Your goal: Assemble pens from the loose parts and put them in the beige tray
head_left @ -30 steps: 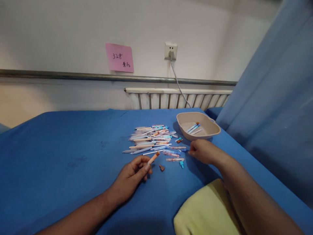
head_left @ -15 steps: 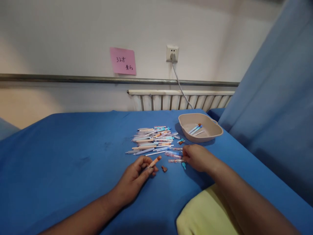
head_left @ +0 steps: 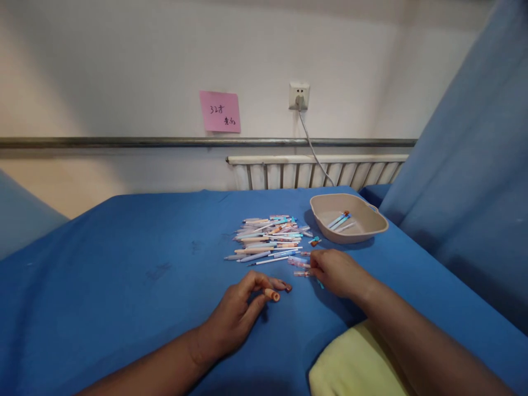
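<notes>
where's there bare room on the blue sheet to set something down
The widest bare patch of blue sheet is left of the pen pile and left hand. A smaller one lies between that hand and the yellow cloth. It's crowded between pile, tan basin and right hand, with loose pen parts.

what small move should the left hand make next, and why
Probably the left hand should draw the brown piece nearer with its outstretched finger: a fingertip is right at that piece, while the orange barrel is held by the thumb and another finger, its facing end seemingly open.
</notes>
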A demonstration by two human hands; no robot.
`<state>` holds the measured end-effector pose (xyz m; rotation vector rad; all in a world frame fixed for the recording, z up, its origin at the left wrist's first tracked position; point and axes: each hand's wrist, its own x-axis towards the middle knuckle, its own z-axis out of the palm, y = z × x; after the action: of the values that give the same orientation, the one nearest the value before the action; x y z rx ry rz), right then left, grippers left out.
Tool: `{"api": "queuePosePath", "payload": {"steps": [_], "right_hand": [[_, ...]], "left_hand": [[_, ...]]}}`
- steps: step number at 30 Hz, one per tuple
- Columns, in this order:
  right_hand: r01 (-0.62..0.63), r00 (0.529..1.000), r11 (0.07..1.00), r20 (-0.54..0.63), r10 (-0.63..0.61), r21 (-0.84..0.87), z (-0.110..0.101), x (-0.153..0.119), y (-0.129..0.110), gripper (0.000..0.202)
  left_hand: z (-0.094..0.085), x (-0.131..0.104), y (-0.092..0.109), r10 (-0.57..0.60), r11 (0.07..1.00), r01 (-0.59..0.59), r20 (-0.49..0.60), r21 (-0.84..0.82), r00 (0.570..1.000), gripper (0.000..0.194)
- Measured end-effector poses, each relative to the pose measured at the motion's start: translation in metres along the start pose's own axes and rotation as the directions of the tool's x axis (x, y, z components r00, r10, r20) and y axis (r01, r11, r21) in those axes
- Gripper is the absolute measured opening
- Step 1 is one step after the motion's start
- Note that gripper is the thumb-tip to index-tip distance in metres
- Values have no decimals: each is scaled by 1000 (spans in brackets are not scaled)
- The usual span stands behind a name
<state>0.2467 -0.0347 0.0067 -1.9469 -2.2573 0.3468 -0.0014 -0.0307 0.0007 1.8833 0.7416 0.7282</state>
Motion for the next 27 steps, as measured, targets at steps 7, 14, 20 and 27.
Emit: {"api": "queuePosePath", "payload": {"steps": [7,14,20,27], "right_hand": [[14,1000,999,-17,-14,29,4,2,3,14],[6,1000,1000,-23,-6,19,4,2,4,13],[-101,989,991,-121,90,-87,7,7,11,15],[-144,976,989,-166,138,-24,11,13,20,20]], "left_hand": [[-1,-1,0,30,1000,-29,36,-12,999,7],[1,-2,-1,27,1000,-26,41,-12,999,8],[-3,5,-6,-64,995,52,-142,-86,988,7],[-21,20,-15,-155,965,51,-404,-258,902,15]]}}
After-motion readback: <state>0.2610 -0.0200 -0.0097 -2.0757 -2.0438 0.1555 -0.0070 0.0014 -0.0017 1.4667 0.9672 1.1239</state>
